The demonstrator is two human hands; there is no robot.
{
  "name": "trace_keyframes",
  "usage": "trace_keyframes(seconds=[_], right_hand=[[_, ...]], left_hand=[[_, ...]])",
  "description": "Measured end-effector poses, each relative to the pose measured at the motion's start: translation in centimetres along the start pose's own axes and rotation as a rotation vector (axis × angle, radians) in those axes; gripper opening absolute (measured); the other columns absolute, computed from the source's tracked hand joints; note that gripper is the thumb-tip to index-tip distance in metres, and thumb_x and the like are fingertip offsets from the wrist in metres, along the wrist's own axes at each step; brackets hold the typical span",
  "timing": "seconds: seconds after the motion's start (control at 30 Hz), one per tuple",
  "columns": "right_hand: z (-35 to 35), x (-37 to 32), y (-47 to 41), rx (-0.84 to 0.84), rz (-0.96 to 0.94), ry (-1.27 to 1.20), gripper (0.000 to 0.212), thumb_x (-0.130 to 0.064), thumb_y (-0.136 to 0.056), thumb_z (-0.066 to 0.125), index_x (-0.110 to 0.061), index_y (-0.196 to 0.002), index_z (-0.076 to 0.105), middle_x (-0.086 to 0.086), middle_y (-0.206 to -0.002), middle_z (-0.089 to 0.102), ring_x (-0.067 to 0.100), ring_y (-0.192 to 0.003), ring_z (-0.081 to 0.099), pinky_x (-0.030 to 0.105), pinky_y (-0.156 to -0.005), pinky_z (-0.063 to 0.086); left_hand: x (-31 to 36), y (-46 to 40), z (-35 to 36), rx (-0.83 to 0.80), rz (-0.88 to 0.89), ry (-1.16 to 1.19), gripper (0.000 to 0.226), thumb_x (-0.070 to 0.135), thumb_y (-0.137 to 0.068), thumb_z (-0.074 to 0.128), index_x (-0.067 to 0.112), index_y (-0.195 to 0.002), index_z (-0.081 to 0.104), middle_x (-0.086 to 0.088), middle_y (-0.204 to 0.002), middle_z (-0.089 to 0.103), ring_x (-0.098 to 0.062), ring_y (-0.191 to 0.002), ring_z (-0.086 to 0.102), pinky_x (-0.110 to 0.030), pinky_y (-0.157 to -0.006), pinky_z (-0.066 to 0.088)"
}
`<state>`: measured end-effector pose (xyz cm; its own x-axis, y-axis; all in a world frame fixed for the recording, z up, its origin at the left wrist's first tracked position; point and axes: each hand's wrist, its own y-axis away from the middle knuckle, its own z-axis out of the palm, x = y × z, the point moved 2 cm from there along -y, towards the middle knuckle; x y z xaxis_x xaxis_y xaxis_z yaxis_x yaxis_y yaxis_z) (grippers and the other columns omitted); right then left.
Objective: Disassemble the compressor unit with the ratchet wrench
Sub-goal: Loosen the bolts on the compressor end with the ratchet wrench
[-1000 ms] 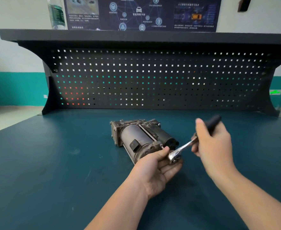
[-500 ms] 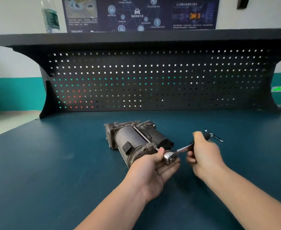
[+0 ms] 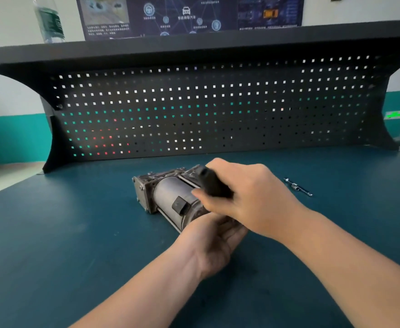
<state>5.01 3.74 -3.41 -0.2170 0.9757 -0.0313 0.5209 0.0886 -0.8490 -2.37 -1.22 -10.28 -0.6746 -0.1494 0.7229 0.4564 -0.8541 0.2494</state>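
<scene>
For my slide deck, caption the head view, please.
Right hand grips the ratchet wrench over the compressor unit while the left hand steadies its near end.

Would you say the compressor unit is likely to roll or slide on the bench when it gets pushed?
The compressor unit looks metal, so probably heavy. Its round body might roll, though the square end plate likely blocks that. The left hand steadies its near end.

Ratchet wrench (image 3: 212,183) head and compressor unit (image 3: 168,195) near end hidden behind right hand (image 3: 248,197); left hand (image 3: 214,242) fingers too.
</scene>
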Motion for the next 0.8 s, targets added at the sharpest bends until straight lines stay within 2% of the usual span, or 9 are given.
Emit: trace_keyframes(seconds=[0.07,0.17,0.27,0.33,0.4,0.57,0.63,0.7,0.8], right_hand=[[-0.3,1.1,0.4,0.077,0.118,-0.087,0.026,-0.044,-0.082,0.057,-0.021,-0.077,0.047,-0.008,-0.054,0.037,0.015,-0.055,0.037,0.025,-0.048,0.034],[-0.4,3.8,1.4,0.323,0.541,-0.279,0.030,-0.048,-0.083,0.056,-0.022,-0.071,0.046,0.004,-0.053,0.052,0.013,-0.041,0.044,0.027,-0.042,0.037],[0.8,6.5,3.4,0.585,1.106,-0.603,0.027,-0.030,-0.091,0.053,-0.018,-0.069,0.045,0.007,-0.051,0.055,0.009,-0.028,0.040,0.017,-0.033,0.028],[1.7,7.2,4.3,0.645,1.371,-0.820,0.025,-0.019,-0.092,0.050,-0.010,-0.070,0.042,0.010,-0.054,0.053,0.007,-0.025,0.036,0.013,-0.031,0.022],[1.5,7.3,4.2,0.606,1.299,-0.746,0.027,-0.022,-0.093,0.051,-0.011,-0.070,0.043,0.009,-0.053,0.054,0.007,-0.026,0.037,0.015,-0.032,0.025],[-0.3,2.5,1.9,0.313,0.358,-0.280,0.032,-0.045,-0.077,0.068,-0.022,-0.072,0.047,0.003,-0.061,0.055,0.011,-0.045,0.044,0.019,-0.043,0.036],[0.1,1.7,1.9,0.250,0.226,-0.230,0.033,-0.046,-0.075,0.070,-0.025,-0.073,0.044,0.000,-0.063,0.051,0.009,-0.048,0.042,0.016,-0.045,0.034],[0.1,2.5,2.2,0.351,0.419,-0.290,0.034,-0.044,-0.079,0.068,-0.022,-0.071,0.044,0.003,-0.057,0.051,0.012,-0.043,0.045,0.021,-0.042,0.037],[0.5,5.8,3.5,0.586,1.058,-0.622,0.029,-0.030,-0.090,0.059,-0.015,-0.069,0.046,0.007,-0.054,0.055,0.010,-0.030,0.042,0.018,-0.034,0.031]], left_hand=[[0.2,-0.2,0.4,0.016,-0.021,0.036,0.015,0.003,-0.091,0.053,-0.006,-0.097,0.064,-0.018,-0.087,0.068,-0.025,-0.076,0.069,-0.035,-0.059,0.059],[0.2,-0.6,0.8,0.118,0.020,0.075,0.024,0.005,-0.091,0.056,-0.008,-0.110,0.058,-0.020,-0.093,0.061,-0.029,-0.084,0.062,-0.038,-0.056,0.058],[-0.2,-0.2,1.1,0.135,0.050,0.074,0.015,0.007,-0.091,0.057,-0.007,-0.095,0.058,-0.020,-0.079,0.063,-0.029,-0.071,0.062,-0.036,-0.052,0.057],[-0.5,-0.1,1.0,0.143,0.062,0.063,0.016,0.009,-0.091,0.057,-0.007,-0.089,0.058,-0.020,-0.079,0.064,-0.030,-0.072,0.063,-0.036,-0.053,0.057],[-0.6,-0.1,0.9,0.152,0.075,0.039,0.017,0.011,-0.090,0.059,-0.006,-0.090,0.059,-0.020,-0.079,0.065,-0.028,-0.069,0.064,-0.034,-0.053,0.058],[-0.4,-0.2,0.7,0.094,0.050,0.004,0.014,0.009,-0.088,0.059,-0.004,-0.083,0.065,-0.015,-0.073,0.069,-0.023,-0.056,0.069,-0.030,-0.055,0.059],[-0.2,-0.1,0.7,0.061,0.058,0.004,0.015,0.004,-0.091,0.053,-0.005,-0.088,0.064,-0.015,-0.071,0.069,-0.022,-0.058,0.069,-0.030,-0.054,0.059],[-0.2,-0.1,0.7,0.067,0.052,0.047,0.014,0.004,-0.092,0.052,-0.007,-0.092,0.062,-0.017,-0.074,0.068,-0.025,-0.062,0.069,-0.034,-0.056,0.059],[-0.3,-0.1,0.7,0.103,0.041,0.057,0.014,0.006,-0.091,0.055,-0.008,-0.090,0.059,-0.020,-0.071,0.067,-0.029,-0.065,0.066,-0.036,-0.054,0.059]])
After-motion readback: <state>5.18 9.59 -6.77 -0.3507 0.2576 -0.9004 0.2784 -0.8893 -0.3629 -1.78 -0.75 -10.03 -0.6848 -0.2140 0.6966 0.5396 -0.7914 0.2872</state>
